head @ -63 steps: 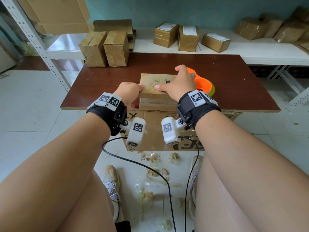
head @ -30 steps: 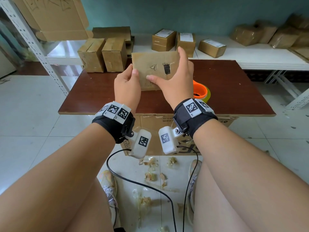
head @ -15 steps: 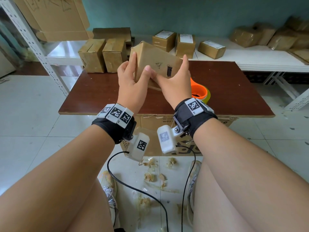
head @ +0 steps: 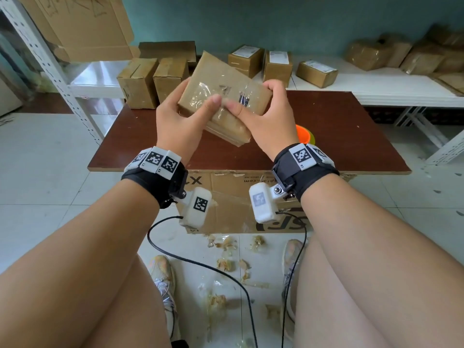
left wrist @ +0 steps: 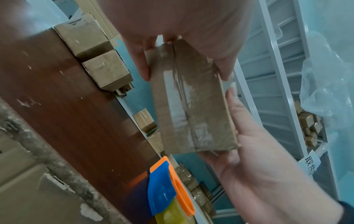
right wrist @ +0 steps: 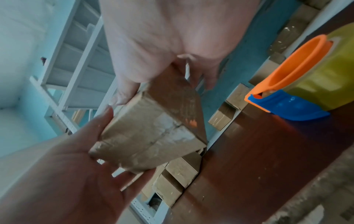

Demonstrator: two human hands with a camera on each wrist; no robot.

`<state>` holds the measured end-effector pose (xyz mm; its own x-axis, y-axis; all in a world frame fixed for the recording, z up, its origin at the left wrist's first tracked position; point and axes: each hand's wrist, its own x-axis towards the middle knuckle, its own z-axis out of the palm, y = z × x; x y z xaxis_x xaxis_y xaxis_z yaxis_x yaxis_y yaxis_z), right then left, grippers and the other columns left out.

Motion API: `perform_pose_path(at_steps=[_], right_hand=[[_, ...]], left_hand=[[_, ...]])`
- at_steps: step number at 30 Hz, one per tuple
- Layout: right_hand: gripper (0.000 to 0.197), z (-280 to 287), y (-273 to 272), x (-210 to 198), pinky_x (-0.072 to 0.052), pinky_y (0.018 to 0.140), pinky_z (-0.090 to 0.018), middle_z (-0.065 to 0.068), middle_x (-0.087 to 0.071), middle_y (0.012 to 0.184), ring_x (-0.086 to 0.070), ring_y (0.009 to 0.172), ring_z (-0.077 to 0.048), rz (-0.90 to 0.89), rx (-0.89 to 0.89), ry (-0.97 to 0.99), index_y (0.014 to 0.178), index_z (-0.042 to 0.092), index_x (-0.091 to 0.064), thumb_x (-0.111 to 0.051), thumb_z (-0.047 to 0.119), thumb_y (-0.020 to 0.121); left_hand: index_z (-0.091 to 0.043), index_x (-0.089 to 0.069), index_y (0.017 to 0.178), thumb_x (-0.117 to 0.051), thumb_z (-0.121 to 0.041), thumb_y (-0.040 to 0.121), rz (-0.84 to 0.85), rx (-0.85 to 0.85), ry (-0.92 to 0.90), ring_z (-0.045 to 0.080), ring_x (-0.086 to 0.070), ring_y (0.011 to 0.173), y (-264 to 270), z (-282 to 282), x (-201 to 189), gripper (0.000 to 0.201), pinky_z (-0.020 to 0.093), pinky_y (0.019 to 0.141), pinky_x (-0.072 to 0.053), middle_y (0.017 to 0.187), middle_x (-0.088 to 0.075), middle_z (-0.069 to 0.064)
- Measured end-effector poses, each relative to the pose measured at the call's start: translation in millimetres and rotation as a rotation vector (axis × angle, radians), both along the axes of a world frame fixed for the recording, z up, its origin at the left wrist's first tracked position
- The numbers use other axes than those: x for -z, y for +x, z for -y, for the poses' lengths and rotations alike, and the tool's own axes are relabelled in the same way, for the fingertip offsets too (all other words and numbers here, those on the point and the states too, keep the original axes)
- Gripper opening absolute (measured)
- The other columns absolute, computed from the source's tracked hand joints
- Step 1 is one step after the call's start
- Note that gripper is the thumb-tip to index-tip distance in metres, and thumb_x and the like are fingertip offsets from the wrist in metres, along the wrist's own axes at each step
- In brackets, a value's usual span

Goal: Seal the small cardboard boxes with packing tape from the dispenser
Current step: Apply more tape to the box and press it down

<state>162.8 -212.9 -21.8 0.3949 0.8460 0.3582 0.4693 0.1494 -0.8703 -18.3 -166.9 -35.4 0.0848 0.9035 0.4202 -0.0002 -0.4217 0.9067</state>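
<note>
A teal wall [head: 276, 26] is seen behind a long white shelf [head: 391, 89]. In front of the shelf a brown table [head: 339, 136] is set on a floor of pale tiles [head: 42, 172]. Left of the table a white perforated rack post [head: 50, 64] is stood. The room is evenly lit.

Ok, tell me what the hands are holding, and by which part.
Both hold one small cardboard box above the table: left hand at its left end, right hand at its right end.

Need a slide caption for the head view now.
Both hands, left hand and right hand, hold a taped cardboard box tilted above the brown table.
</note>
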Motion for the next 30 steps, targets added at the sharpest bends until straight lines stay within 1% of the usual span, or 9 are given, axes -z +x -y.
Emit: perform_pose_path(at_steps=[2,5,9,13,16,19,22,25,30], right_hand=[[0.043,0,3,-2,-0.049,0.064,-0.017,0.015,-0.066,0.089,-0.060,0.072,0.004,-0.026,0.043,0.055,0.109,0.021,-0.059,-0.080,0.053,0.088],[0.035,-2,10,-4,-0.038,0.062,-0.019,0.014,-0.057,0.074,-0.048,0.064,0.001,-0.052,0.112,0.136,0.097,0.014,-0.065,-0.060,0.048,0.103],[0.054,0,5,0,-0.049,0.088,-0.016,0.012,-0.066,0.120,-0.060,0.107,0.000,-0.013,0.012,-0.020,0.125,0.028,-0.058,-0.074,0.064,0.087],[0.053,-3,5,0,-0.052,0.091,-0.019,0.017,-0.069,0.113,-0.064,0.106,-0.002,-0.001,0.078,0.027,0.124,0.027,-0.065,-0.078,0.062,0.085],[0.038,-4,10,-1,-0.047,0.075,-0.015,0.016,-0.071,0.099,-0.061,0.091,0.002,0.019,0.137,0.051,0.113,0.023,-0.073,-0.067,0.057,0.097],[0.040,-5,12,2,-0.047,0.070,-0.024,0.013,-0.069,0.085,-0.060,0.078,0.000,0.035,0.121,-0.025,0.097,0.021,-0.073,-0.061,0.059,0.100],[0.063,-3,5,7,-0.049,0.064,-0.033,0.006,-0.068,0.081,-0.063,0.074,-0.011,0.118,0.037,-0.189,0.086,0.018,-0.065,-0.065,0.081,0.083],[0.070,-4,-1,11,-0.049,0.060,-0.037,0.005,-0.067,0.071,-0.062,0.067,-0.015,0.185,0.052,-0.212,0.072,0.020,-0.060,-0.061,0.090,0.077],[0.069,-4,5,1,-0.034,0.057,-0.033,0.009,-0.054,0.047,-0.050,0.051,-0.007,0.146,0.125,-0.194,0.051,0.021,-0.047,-0.047,0.066,0.104]], left_hand=[[-0.017,-0.076,0.118,-0.070,-0.035,0.104,0.036,-0.032,-0.006,0.006,-0.070,0.093,1,1,1,0.024,0.034,0.084,-0.059,0.098,-0.076,-0.010],[-0.016,-0.075,0.107,-0.058,-0.040,0.109,0.034,-0.053,-0.057,0.004,-0.063,0.086,3,-1,0,0.030,0.040,0.085,-0.057,0.088,-0.069,-0.016],[-0.016,-0.061,0.134,-0.086,-0.041,0.090,-0.058,0.042,-0.051,0.005,-0.073,0.108,10,8,3,0.056,0.023,0.089,-0.059,0.119,-0.075,-0.003],[-0.016,-0.069,0.129,-0.081,-0.036,0.095,0.015,-0.032,-0.032,0.005,-0.075,0.099,19,12,3,0.041,0.021,0.082,-0.058,0.107,-0.079,-0.008],[-0.023,-0.076,0.099,-0.066,-0.037,0.105,0.037,-0.085,-0.060,-0.001,-0.066,0.074,20,8,3,0.018,0.017,0.071,-0.049,0.076,-0.069,-0.020],[-0.030,-0.039,0.056,-0.047,-0.048,0.111,0.016,-0.200,-0.163,0.008,-0.036,0.055,21,1,3,0.059,0.028,0.059,-0.032,0.054,-0.036,-0.015],[-0.017,-0.050,0.069,-0.037,-0.055,0.111,-0.068,-0.176,-0.145,0.008,-0.043,0.061,20,-2,7,0.059,0.029,0.065,-0.038,0.062,-0.044,-0.016],[-0.017,-0.060,0.123,-0.049,-0.060,0.106,-0.108,-0.116,-0.083,-0.001,-0.064,0.092,20,-1,13,0.047,0.024,0.086,-0.054,0.104,-0.064,-0.015],[-0.030,-0.028,0.154,-0.088,-0.073,0.071,-0.148,-0.055,-0.058,0.019,-0.052,0.141,22,-13,27,0.110,0.047,0.113,-0.051,0.151,-0.047,0.003]])
